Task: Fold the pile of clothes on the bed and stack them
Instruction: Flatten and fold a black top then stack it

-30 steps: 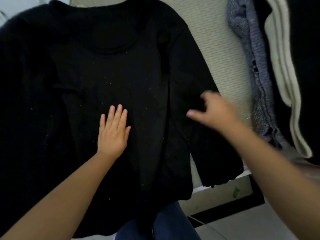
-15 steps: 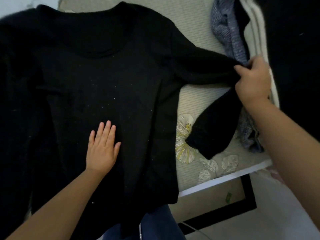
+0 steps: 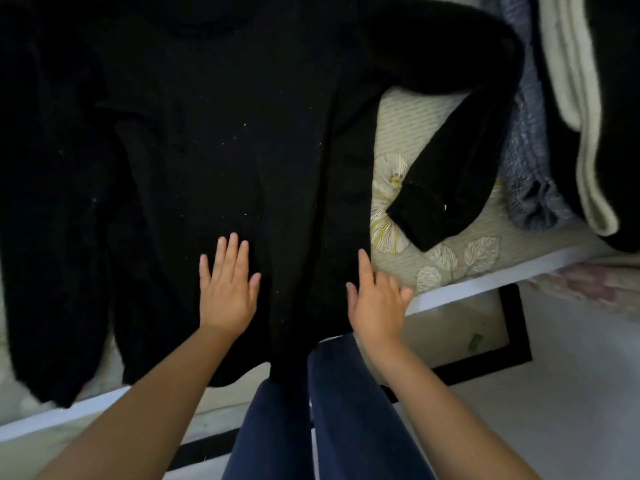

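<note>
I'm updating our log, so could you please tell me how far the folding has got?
Done: the black sweater lies spread flat on the bed. In hand: the left hand and right hand rest flat on it. Left: no fold is made, and the heap of clothes waits unfolded.

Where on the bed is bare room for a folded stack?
One bare patch of floral bedsheet, bordered by the black sweater, its bent sleeve and the bed edge. The right is crowded by piled clothes. Both hands rest on the sweater.
</note>
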`<control>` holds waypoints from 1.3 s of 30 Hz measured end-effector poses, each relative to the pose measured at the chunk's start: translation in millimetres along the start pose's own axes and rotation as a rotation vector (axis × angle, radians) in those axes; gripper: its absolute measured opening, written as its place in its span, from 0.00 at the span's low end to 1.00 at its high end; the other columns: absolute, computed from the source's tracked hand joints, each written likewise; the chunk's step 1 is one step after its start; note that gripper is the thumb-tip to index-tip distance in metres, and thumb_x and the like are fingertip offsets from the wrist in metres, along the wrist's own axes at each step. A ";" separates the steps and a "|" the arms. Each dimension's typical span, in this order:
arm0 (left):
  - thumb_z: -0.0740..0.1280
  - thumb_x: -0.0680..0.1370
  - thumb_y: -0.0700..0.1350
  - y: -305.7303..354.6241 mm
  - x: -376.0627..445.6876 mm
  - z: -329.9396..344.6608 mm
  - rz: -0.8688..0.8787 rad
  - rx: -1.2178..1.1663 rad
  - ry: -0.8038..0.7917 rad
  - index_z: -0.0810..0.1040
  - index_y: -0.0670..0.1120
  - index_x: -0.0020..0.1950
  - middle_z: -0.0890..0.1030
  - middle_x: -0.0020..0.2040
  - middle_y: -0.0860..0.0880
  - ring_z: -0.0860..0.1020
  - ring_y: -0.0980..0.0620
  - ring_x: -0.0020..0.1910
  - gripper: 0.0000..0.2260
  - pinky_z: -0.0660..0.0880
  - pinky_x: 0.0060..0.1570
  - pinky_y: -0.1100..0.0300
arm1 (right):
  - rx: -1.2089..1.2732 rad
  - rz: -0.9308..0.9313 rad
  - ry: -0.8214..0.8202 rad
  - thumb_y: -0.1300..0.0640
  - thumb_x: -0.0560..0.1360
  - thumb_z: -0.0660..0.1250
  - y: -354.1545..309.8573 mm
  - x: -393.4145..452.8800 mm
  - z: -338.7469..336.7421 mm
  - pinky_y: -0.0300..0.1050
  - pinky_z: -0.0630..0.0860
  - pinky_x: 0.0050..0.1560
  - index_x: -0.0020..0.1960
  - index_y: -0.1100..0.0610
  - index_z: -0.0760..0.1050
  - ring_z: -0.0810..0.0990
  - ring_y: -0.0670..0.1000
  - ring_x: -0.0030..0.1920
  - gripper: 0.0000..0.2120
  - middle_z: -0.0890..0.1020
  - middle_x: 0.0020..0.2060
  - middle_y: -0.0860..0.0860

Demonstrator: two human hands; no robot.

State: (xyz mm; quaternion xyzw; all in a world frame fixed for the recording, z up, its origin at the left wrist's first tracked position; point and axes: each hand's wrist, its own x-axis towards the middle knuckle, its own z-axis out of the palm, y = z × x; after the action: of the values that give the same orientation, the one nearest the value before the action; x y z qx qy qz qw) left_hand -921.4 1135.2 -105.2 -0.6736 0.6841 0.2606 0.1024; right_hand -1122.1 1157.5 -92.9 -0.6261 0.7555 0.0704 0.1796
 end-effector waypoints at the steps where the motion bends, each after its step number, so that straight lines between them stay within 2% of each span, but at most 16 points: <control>1: 0.50 0.76 0.50 -6.9 -13.4 3.9 -0.012 0.009 -0.034 0.68 0.32 0.66 0.68 0.67 0.34 0.60 0.43 0.68 0.27 0.57 0.63 0.40 | 0.039 -0.005 0.009 0.60 0.59 0.79 0.5 -4.5 2.2 0.45 0.59 0.39 0.55 0.58 0.79 0.76 0.54 0.28 0.25 0.77 0.26 0.52; 4: 0.51 0.76 0.51 -30.3 -44.5 12.7 -0.036 0.067 -0.083 0.70 0.32 0.65 0.69 0.66 0.33 0.66 0.37 0.67 0.27 0.61 0.62 0.38 | 0.101 0.045 0.140 0.65 0.65 0.62 18.6 -0.4 -6.3 0.47 0.63 0.41 0.55 0.58 0.80 0.76 0.57 0.28 0.19 0.77 0.27 0.56; 7: 0.54 0.77 0.50 -48.2 -62.8 14.9 -0.083 0.072 -0.059 0.66 0.34 0.69 0.64 0.70 0.36 0.61 0.38 0.71 0.26 0.56 0.67 0.41 | 0.060 0.097 0.194 0.68 0.62 0.61 53.2 3.3 -26.4 0.53 0.71 0.38 0.53 0.60 0.80 0.74 0.59 0.25 0.22 0.76 0.28 0.60; 9: 0.56 0.80 0.49 -54.3 -69.6 14.4 -0.066 0.055 -0.085 0.61 0.36 0.72 0.59 0.74 0.38 0.55 0.41 0.74 0.24 0.51 0.71 0.45 | -0.039 0.083 0.122 0.71 0.62 0.60 65.4 1.9 -35.6 0.54 0.72 0.37 0.56 0.61 0.79 0.73 0.60 0.26 0.24 0.76 0.30 0.62; 12: 0.59 0.80 0.45 -60.1 -79.5 16.1 -0.068 0.001 -0.020 0.61 0.37 0.72 0.57 0.74 0.38 0.54 0.41 0.74 0.23 0.50 0.71 0.46 | -0.115 0.122 -0.151 0.70 0.72 0.60 62.5 -0.9 -38.7 0.53 0.66 0.52 0.71 0.56 0.64 0.73 0.61 0.45 0.28 0.74 0.49 0.64; 14: 0.60 0.79 0.41 -63.5 -86.6 16.3 -0.203 -0.090 0.129 0.64 0.34 0.70 0.61 0.72 0.35 0.57 0.37 0.72 0.21 0.54 0.70 0.43 | -0.152 0.191 -0.167 0.66 0.73 0.61 54.3 -7.0 -35.1 0.53 0.61 0.58 0.73 0.54 0.59 0.68 0.62 0.58 0.30 0.68 0.61 0.63; 16: 0.60 0.79 0.39 -71.0 -95.7 13.7 -0.433 -0.184 0.204 0.61 0.33 0.71 0.59 0.72 0.33 0.56 0.36 0.73 0.22 0.53 0.70 0.45 | -0.142 0.214 -0.113 0.66 0.72 0.63 37.0 -16.7 -30.2 0.56 0.58 0.63 0.72 0.57 0.61 0.62 0.63 0.66 0.30 0.61 0.69 0.63; 19: 0.59 0.79 0.41 -88.6 -109.0 6.8 -0.764 -0.325 0.188 0.59 0.33 0.71 0.61 0.70 0.33 0.59 0.37 0.70 0.23 0.56 0.68 0.47 | -0.088 0.042 -0.082 0.69 0.67 0.69 7.8 -36.0 -13.6 0.65 0.62 0.61 0.65 0.64 0.70 0.65 0.68 0.66 0.26 0.65 0.67 0.68; 21: 0.60 0.79 0.42 -104.2 -114.6 5.9 -0.795 -0.361 0.167 0.68 0.32 0.64 0.70 0.62 0.32 0.66 0.36 0.62 0.17 0.63 0.60 0.46 | -0.108 -0.108 -0.122 0.67 0.65 0.73 -14.8 -46.8 -6.3 0.68 0.65 0.58 0.62 0.65 0.74 0.69 0.69 0.64 0.26 0.70 0.64 0.68; 23: 0.60 0.79 0.41 -117.9 -119.5 5.1 -0.695 -0.438 0.198 0.73 0.32 0.54 0.74 0.51 0.33 0.71 0.37 0.53 0.11 0.66 0.50 0.47 | -0.142 -0.222 -0.202 0.60 0.71 0.70 -40.2 -54.7 -4.9 0.66 0.61 0.64 0.68 0.61 0.69 0.63 0.64 0.69 0.26 0.64 0.69 0.64; 25: 0.59 0.79 0.40 -125.8 -124.9 -1.8 -0.664 -0.638 0.271 0.70 0.36 0.48 0.72 0.42 0.38 0.70 0.43 0.43 0.07 0.66 0.41 0.52 | -0.191 -0.316 -0.304 0.53 0.78 0.59 -58.1 -56.3 -1.0 0.59 0.51 0.71 0.75 0.54 0.56 0.49 0.58 0.75 0.27 0.52 0.75 0.58; 27: 0.60 0.79 0.39 -129.1 -135.3 -6.0 -0.637 -0.803 0.293 0.65 0.40 0.45 0.68 0.35 0.46 0.67 0.48 0.37 0.06 0.62 0.33 0.57 | -0.251 -0.365 -0.376 0.49 0.80 0.54 -69.1 -55.6 0.2 0.55 0.48 0.72 0.76 0.50 0.49 0.43 0.55 0.75 0.27 0.45 0.76 0.55; 29: 0.60 0.79 0.39 -132.7 -147.5 -3.7 -0.674 -0.906 0.314 0.66 0.39 0.48 0.70 0.37 0.47 0.68 0.48 0.39 0.04 0.64 0.35 0.59 | -0.307 -0.360 -0.421 0.48 0.80 0.52 -76.6 -54.8 0.4 0.55 0.49 0.72 0.76 0.49 0.46 0.41 0.55 0.75 0.27 0.42 0.75 0.54; 31: 0.59 0.80 0.39 -139.1 -159.0 5.9 -0.799 -0.926 0.269 0.69 0.36 0.55 0.75 0.46 0.39 0.73 0.44 0.45 0.08 0.66 0.43 0.57 | -0.368 -0.346 -0.457 0.48 0.80 0.51 -80.9 -54.8 -0.8 0.55 0.51 0.72 0.76 0.49 0.44 0.41 0.55 0.75 0.28 0.42 0.75 0.53; 35: 0.57 0.80 0.40 -149.5 -170.3 28.3 -0.853 -0.717 0.082 0.71 0.35 0.57 0.78 0.49 0.34 0.76 0.38 0.49 0.10 0.65 0.41 0.56 | -0.474 -0.341 -0.492 0.50 0.80 0.52 -92.8 -55.2 -8.4 0.52 0.58 0.70 0.76 0.50 0.44 0.44 0.56 0.75 0.28 0.44 0.75 0.54; 39: 0.61 0.78 0.39 -159.0 -159.0 7.7 -0.923 -0.729 0.324 0.72 0.34 0.55 0.75 0.52 0.35 0.73 0.40 0.51 0.10 0.66 0.44 0.54 | -0.527 -0.391 -0.400 0.52 0.80 0.54 -116.3 -42.9 -19.0 0.48 0.65 0.64 0.72 0.54 0.60 0.61 0.56 0.70 0.21 0.61 0.71 0.57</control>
State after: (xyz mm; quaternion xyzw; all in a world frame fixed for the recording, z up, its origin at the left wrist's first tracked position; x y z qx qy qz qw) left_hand -756.6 1283.9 -68.4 -0.9233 0.1953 0.3007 -0.1378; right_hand -1006.1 1166.7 -46.1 -0.7570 0.5278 0.3474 0.1664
